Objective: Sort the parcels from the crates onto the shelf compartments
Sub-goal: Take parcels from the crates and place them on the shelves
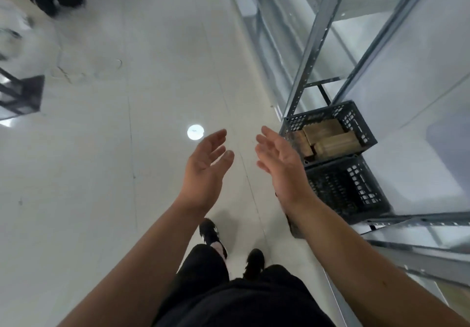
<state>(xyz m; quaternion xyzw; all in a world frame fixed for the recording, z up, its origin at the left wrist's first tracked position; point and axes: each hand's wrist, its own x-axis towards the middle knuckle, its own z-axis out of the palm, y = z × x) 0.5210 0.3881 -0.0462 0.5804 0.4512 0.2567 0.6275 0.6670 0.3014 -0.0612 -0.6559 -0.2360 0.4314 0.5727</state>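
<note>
Your black trousers (229,291) fill the near edge. Beyond them your left hand (207,164) and right hand (279,164) hover with fingers spread wide, palms facing, holding nothing. Just right, brown parcels (330,138) lie in the far black crate (315,120) by the metal shelf (316,37), so these are not yet sorted.

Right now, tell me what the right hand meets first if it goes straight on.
Likely nothing near: the right hand points forward over bare floor. The crate of parcels sits off to its right, outside that line, though depth is unclear.
</note>
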